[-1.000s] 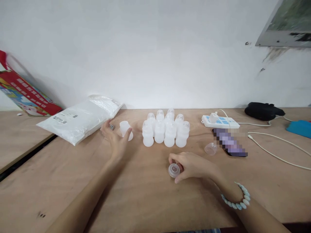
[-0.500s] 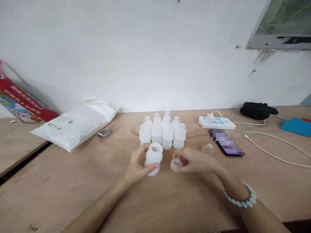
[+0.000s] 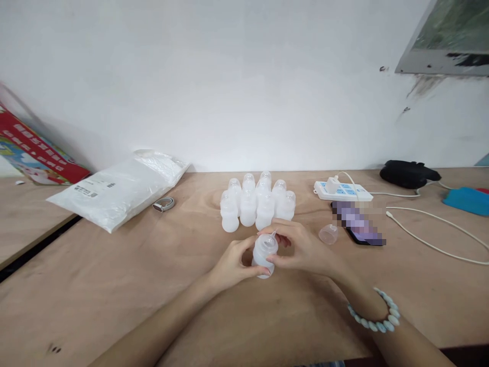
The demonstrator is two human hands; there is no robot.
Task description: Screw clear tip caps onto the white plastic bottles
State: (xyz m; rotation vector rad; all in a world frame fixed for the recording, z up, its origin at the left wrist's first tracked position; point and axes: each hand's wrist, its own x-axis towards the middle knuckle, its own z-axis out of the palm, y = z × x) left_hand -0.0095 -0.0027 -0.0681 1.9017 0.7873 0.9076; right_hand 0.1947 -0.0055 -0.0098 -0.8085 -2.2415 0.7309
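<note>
"At the middle of the table (image 3: pixel 244 326), what are the hands doing?"

"The left hand (image 3: pixel 233 265) is curled round the sides of a white bottle (image 3: pixel 262 255), thumb nearest us. The right hand (image 3: pixel 301 247) is partly closed, thumb and fingers gripping a clear teat (image 3: pixel 269 241) at the bottle's mouth."

"Which step is that?"

"Probably fitting the teat; I can't tell whether it is seated. The next move seems to call for a steady left hold and a level press or twist from the right."

"Which way does the bottle point?"

"Mouth up, long axis near upright, leaning slightly right."

"And further out?"

"Just behind, covered bottles (image 3: pixel 248 206) stand bunched. To the right are a clear cover (image 3: pixel 328 234) and, near it, a phone (image 3: pixel 361 224). Well left, a watch (image 3: pixel 163 205) lies beside a plastic bag (image 3: pixel 122 188)."
</note>
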